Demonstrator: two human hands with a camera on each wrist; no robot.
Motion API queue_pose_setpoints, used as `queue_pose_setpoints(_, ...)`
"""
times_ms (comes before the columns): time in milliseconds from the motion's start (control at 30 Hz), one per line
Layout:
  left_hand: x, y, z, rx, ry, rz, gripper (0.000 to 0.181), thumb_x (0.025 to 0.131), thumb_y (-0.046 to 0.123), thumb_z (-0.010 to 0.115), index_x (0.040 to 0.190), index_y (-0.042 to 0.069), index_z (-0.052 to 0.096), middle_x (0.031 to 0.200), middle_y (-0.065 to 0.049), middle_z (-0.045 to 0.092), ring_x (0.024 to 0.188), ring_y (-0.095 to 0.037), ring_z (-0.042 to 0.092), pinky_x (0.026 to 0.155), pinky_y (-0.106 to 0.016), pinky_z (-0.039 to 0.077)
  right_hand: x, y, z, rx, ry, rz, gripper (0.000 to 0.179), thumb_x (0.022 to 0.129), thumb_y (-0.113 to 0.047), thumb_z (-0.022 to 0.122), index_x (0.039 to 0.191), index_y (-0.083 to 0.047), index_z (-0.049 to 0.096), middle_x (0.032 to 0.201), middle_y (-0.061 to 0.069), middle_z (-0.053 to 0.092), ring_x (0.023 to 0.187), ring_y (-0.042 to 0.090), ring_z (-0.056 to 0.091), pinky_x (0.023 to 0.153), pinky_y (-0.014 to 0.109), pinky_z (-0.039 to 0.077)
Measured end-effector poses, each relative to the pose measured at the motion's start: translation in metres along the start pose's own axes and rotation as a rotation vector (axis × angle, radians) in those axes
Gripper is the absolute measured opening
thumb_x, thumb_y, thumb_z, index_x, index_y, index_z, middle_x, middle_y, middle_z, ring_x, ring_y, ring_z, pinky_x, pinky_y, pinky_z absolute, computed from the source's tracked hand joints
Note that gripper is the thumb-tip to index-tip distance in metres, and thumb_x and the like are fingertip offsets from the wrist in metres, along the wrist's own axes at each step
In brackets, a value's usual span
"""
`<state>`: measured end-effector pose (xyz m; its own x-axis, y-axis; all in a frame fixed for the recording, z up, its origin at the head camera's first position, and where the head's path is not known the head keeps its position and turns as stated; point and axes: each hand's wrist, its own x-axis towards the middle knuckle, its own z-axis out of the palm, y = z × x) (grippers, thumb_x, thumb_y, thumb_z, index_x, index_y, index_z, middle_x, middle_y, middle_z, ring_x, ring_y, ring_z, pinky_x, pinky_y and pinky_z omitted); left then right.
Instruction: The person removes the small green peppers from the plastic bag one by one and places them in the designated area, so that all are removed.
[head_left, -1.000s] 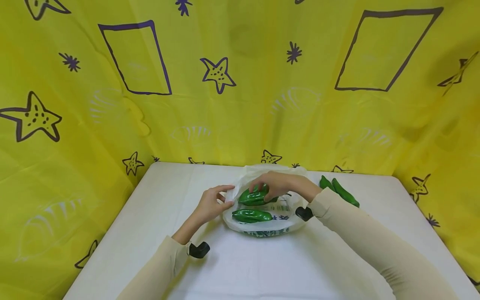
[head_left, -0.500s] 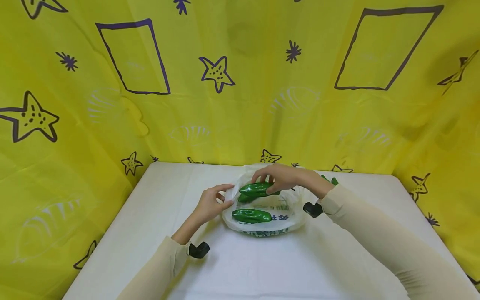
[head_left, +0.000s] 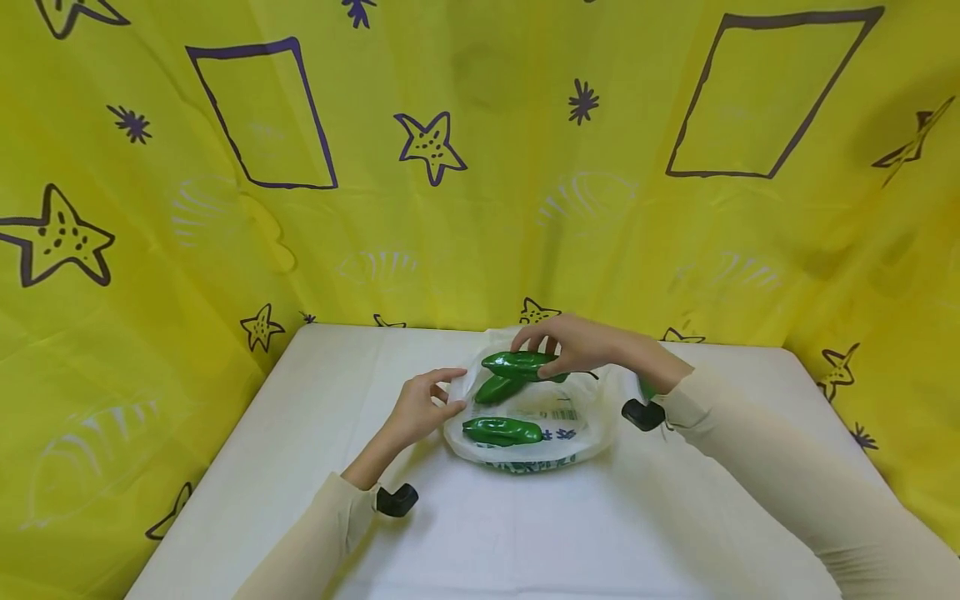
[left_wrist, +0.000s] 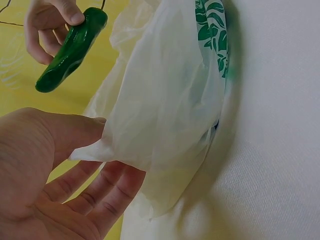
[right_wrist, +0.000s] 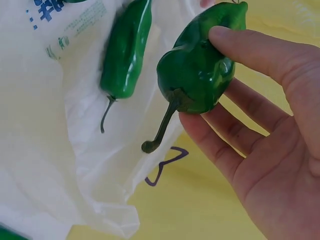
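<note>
while the left hand pinches a thin white plastic bag by its edge, the right hand grips a glossy long green pepper over the bag's mouth, likely light, firm and slippery, best held around its middle.

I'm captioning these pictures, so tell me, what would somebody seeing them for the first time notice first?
Probably the bright yellow backdrop with its dark starfish drawings, rising behind and beside the white table. Next comes the glossy green pepper pinched in the person's right grip near the far side of the open whitish bag, where two more peppers lie inside. The left grip pinches the bag's left edge.
</note>
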<state>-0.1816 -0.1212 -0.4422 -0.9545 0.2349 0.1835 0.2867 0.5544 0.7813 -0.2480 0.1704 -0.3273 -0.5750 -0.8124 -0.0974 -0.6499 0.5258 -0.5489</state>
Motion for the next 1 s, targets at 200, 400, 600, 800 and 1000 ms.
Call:
queue_pose_setpoints(200,0.001,0.000,0.000,-0.007,0.005,-0.003,0.049,0.085,0.002,0.082,0.132,0.006,0.069,0.123,-0.016,0.069,0.079,-0.016,0.066,0.057,-0.023,0.049,-0.009,0.004,-0.005,0.012,0.043,0.005,0.042,0.090,-0.006,0.078,0.129,-0.014,0.067,0.115,0.011,0.071,0.094,0.024,0.070,0.081,0.037,0.059)
queue_pose_setpoints(400,0.000,0.001,0.000,-0.003,0.001,0.006,0.050,0.085,0.002,0.082,0.132,0.006,0.069,0.124,-0.016,0.069,0.079,-0.016,0.067,0.057,-0.023,0.050,-0.019,0.009,-0.009,0.018,0.071,0.001,0.042,0.090,-0.005,0.078,0.129,-0.015,0.066,0.114,0.010,0.072,0.092,0.023,0.071,0.078,0.036,0.059)
queue_pose_setpoints(600,0.000,0.002,0.000,-0.001,-0.004,-0.007,0.051,0.085,0.003,0.082,0.133,0.007,0.068,0.126,-0.014,0.069,0.080,-0.015,0.066,0.058,-0.023,0.050,-0.030,0.013,-0.013,0.010,0.105,0.009,0.044,0.089,-0.007,0.079,0.130,-0.016,0.066,0.111,0.009,0.072,0.090,0.021,0.071,0.078,0.036,0.059)
queue_pose_setpoints(800,0.000,0.003,0.000,0.008,0.000,-0.018,0.051,0.085,0.003,0.083,0.133,0.008,0.069,0.126,-0.013,0.069,0.080,-0.015,0.066,0.058,-0.024,0.050,-0.043,0.016,-0.017,0.012,0.133,0.028,0.045,0.089,-0.008,0.080,0.132,-0.012,0.066,0.112,0.011,0.072,0.089,0.021,0.071,0.079,0.038,0.059)
queue_pose_setpoints(1000,-0.001,0.005,0.000,0.014,0.001,-0.018,0.051,0.085,0.003,0.082,0.133,0.008,0.068,0.127,-0.013,0.068,0.081,-0.016,0.066,0.059,-0.024,0.051,-0.056,0.020,-0.020,-0.002,0.166,0.049,0.045,0.089,-0.010,0.080,0.131,-0.013,0.066,0.113,0.011,0.072,0.090,0.021,0.071,0.080,0.038,0.059)
